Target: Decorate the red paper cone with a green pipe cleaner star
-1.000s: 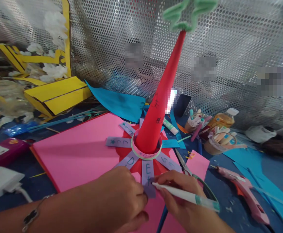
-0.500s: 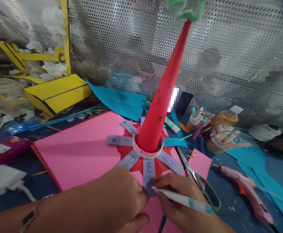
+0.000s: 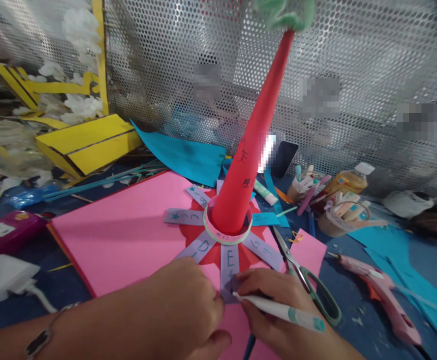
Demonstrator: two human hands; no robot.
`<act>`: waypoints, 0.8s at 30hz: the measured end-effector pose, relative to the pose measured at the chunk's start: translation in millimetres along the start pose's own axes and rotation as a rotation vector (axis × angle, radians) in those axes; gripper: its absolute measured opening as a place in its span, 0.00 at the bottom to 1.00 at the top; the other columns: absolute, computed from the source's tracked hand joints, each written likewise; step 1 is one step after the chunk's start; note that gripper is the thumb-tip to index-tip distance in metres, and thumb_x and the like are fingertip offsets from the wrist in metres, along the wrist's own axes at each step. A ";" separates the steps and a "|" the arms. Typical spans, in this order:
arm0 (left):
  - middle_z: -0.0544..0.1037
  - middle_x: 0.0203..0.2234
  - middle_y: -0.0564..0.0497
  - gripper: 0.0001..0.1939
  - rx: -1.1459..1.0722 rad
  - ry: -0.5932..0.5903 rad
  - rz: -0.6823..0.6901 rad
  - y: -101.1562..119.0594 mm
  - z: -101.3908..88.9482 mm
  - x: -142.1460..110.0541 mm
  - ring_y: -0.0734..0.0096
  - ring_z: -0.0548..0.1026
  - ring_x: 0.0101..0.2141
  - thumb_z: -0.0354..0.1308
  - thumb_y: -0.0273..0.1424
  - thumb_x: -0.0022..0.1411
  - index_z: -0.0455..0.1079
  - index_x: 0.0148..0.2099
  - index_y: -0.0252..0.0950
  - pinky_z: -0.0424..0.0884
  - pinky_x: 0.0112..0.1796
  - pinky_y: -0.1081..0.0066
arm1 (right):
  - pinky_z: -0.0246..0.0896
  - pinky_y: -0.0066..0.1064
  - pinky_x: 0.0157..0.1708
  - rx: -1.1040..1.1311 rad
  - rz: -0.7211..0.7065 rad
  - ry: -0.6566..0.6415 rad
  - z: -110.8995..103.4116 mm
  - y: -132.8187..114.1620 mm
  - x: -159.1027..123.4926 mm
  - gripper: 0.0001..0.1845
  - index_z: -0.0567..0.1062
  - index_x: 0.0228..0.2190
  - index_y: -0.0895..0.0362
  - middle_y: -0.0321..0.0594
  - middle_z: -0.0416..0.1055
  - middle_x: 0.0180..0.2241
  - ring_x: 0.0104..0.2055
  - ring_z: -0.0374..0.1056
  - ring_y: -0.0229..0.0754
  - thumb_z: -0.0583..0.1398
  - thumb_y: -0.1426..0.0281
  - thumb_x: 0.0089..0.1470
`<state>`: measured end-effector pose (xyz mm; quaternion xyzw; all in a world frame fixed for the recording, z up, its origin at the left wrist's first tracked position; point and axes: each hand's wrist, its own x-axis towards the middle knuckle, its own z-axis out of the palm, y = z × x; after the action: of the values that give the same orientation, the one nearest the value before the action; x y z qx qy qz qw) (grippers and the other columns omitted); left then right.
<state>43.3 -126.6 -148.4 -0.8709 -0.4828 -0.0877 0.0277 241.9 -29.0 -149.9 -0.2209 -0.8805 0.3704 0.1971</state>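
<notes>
- Right hand point(image 3: 286, 290) pinched a white marker point(image 3: 273, 307), its tip at the E-marked purple strip point(image 3: 229, 270)
- Left hand point(image 3: 186, 305) lay curled beside that strip, its grip impossible to tell
- Strip ran outward from the pink ring point(image 3: 224, 236) around the red paper cone point(image 3: 241, 185)

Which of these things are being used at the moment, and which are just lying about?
In use:
- white marker, in the right hand
- purple strip marked E, under its tip, with the left hand beside it

Seemingly just lying about:
- scissors
- pink glue gun
- white plug
- yellow box
</notes>
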 end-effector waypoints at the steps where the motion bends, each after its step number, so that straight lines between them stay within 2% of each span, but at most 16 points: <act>1: 0.77 0.16 0.53 0.15 -0.010 0.000 0.004 -0.9 0.1 0.3 0.64 0.72 0.17 0.64 0.41 0.61 0.73 0.28 0.36 0.48 0.20 0.61 | 0.73 0.27 0.40 0.006 -0.008 -0.009 -0.5 -0.6 -0.1 0.12 0.80 0.34 0.54 0.40 0.83 0.36 0.39 0.80 0.40 0.58 0.79 0.53; 9: 0.76 0.16 0.54 0.14 -0.063 -0.005 0.028 -4.7 3.7 -0.4 0.63 0.70 0.16 0.62 0.41 0.62 0.73 0.29 0.37 0.48 0.19 0.59 | 0.74 0.28 0.42 0.040 -0.005 -0.049 -1.6 -0.9 0.0 0.13 0.83 0.34 0.54 0.41 0.82 0.36 0.42 0.80 0.43 0.60 0.78 0.51; 18: 0.76 0.16 0.53 0.14 -0.077 -0.030 -0.004 -3.2 0.2 2.3 0.63 0.72 0.17 0.62 0.39 0.62 0.74 0.28 0.36 0.46 0.20 0.61 | 0.73 0.29 0.42 0.042 -0.002 -0.019 2.7 1.1 -0.9 0.14 0.81 0.33 0.54 0.40 0.82 0.36 0.41 0.79 0.43 0.59 0.81 0.48; 24: 0.77 0.17 0.52 0.14 -0.090 -0.087 -0.015 -3.4 -1.3 1.0 0.63 0.71 0.17 0.61 0.40 0.62 0.75 0.28 0.37 0.47 0.20 0.62 | 0.71 0.27 0.35 0.035 0.073 -0.003 1.6 -0.4 -0.2 0.12 0.77 0.31 0.54 0.38 0.82 0.34 0.36 0.79 0.41 0.58 0.80 0.48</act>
<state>40.9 -124.1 -147.1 -0.8706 -0.4856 -0.0714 -0.0333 241.2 -30.3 -150.6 -0.2489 -0.8654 0.3932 0.1859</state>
